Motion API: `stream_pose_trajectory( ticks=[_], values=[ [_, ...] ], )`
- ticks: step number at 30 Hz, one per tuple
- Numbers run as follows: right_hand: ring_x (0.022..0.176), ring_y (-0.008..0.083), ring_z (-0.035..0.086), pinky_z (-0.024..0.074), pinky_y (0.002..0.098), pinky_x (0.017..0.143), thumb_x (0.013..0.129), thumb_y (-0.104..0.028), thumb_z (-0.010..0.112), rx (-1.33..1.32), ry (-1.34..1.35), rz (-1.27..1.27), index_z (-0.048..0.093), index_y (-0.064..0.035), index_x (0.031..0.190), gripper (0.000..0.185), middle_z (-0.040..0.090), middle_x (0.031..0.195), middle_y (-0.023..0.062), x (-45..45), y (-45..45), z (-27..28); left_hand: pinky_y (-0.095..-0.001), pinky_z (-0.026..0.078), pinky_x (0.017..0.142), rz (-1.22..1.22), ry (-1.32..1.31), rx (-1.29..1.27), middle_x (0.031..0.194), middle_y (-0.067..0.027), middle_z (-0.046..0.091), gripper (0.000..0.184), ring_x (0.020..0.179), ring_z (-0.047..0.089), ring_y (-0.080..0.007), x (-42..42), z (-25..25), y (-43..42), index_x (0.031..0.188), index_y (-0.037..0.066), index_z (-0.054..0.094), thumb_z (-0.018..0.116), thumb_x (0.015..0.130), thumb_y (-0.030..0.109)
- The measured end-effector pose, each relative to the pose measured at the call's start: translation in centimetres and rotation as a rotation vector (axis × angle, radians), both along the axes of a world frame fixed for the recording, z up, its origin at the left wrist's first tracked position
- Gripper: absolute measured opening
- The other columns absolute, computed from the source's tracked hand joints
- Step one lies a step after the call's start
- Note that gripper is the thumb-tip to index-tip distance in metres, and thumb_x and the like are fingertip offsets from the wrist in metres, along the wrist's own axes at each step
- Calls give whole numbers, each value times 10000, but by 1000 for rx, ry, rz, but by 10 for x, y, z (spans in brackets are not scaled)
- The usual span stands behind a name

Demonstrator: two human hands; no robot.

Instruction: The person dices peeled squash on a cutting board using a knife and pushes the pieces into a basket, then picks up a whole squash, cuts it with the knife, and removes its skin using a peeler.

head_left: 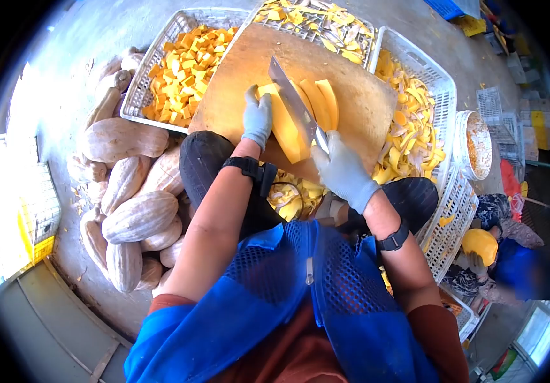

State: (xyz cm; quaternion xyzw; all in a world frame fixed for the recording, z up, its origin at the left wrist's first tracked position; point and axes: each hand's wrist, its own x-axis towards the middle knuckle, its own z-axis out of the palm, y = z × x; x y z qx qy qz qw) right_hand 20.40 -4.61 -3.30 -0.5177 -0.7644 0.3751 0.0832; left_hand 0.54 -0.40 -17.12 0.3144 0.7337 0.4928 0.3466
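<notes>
A large orange piece of peeled squash [282,126] lies on the round-edged wooden board [224,96]. My left hand [258,117], in a light grey glove, holds its left side with the fingers closed round it. In my gloved right hand [343,167] is the handle of a broad knife [293,99]. The blade runs up and to the left along the right side of the piece. Several cut orange slices [325,105] lie just right of the blade.
Orange cubes fill a white crate [136,96] at the upper left. Peelings lie in crates behind and right of the board [444,96]. Whole squashes [139,217] are piled at the left. A white bucket [473,145] stands right; below it, a co-worker [518,262] holds a squash.
</notes>
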Motion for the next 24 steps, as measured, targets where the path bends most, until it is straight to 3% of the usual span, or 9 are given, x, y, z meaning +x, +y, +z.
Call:
stream_pose_trajectory(
  ticks=[4, 7, 10, 16, 19, 22, 23, 24],
  values=[
    [516, 206, 582, 460, 349, 481, 924, -259, 516, 17, -97, 106, 460, 8, 1003, 284, 556, 656, 124, -5, 12, 1, -468, 455, 836, 18, 162, -49, 957, -316, 623, 498, 941, 597, -465, 4, 2, -3, 1344, 85, 330, 407, 936, 360],
    [452, 169, 542, 430, 325, 405, 932, -266, 503, -348, -31, 4, 442, 7, 1020, 293, 533, 634, 87, -14, 21, 39, -478, 461, 812, 12, 172, -63, 943, -310, 631, 508, 915, 608, -460, 6, 1, -2, 1352, 80, 307, 394, 948, 376],
    [440, 208, 562, 441, 336, 392, 939, -252, 490, -504, -66, 5, 429, 37, 1027, 308, 555, 602, 119, -18, 34, 50, -491, 466, 782, -10, 209, -94, 902, -303, 639, 508, 870, 616, -463, 5, 2, -3, 1342, 70, 306, 383, 951, 385],
    [419, 164, 517, 409, 325, 370, 937, -283, 496, -490, -220, 30, 407, 5, 1046, 321, 515, 585, 84, -50, 40, 35, -516, 468, 737, -93, 311, -167, 830, -285, 646, 515, 789, 624, -461, 4, 14, -6, 1331, 43, 301, 366, 951, 384],
    [477, 276, 584, 454, 403, 438, 932, -287, 498, -411, -192, -45, 405, 20, 1067, 348, 572, 623, 170, -56, 31, 16, -520, 468, 728, -91, 329, -123, 822, -281, 647, 524, 769, 624, -461, 3, 6, -8, 1332, 38, 298, 373, 948, 387],
    [656, 433, 622, 485, 508, 599, 915, -253, 506, 91, -203, 70, 403, 28, 1039, 324, 606, 717, 276, -45, 13, -66, -510, 473, 741, -124, 309, -133, 856, -285, 647, 562, 796, 625, -461, 2, 8, -8, 1350, 50, 285, 393, 939, 417],
    [768, 512, 571, 455, 554, 705, 901, -256, 519, 0, -172, 7, 404, 31, 1035, 337, 590, 776, 326, -51, 9, -63, -504, 476, 749, -140, 305, -159, 874, -288, 647, 579, 812, 626, -460, -1, 10, -9, 1358, 56, 279, 401, 935, 431],
    [743, 493, 585, 465, 542, 686, 901, -258, 519, 12, -153, 23, 405, 33, 1036, 340, 595, 764, 316, -52, 10, -66, -495, 477, 765, -113, 260, -141, 900, -291, 645, 609, 836, 625, -457, -2, 9, -9, 1372, 66, 270, 418, 925, 451]
  ],
)
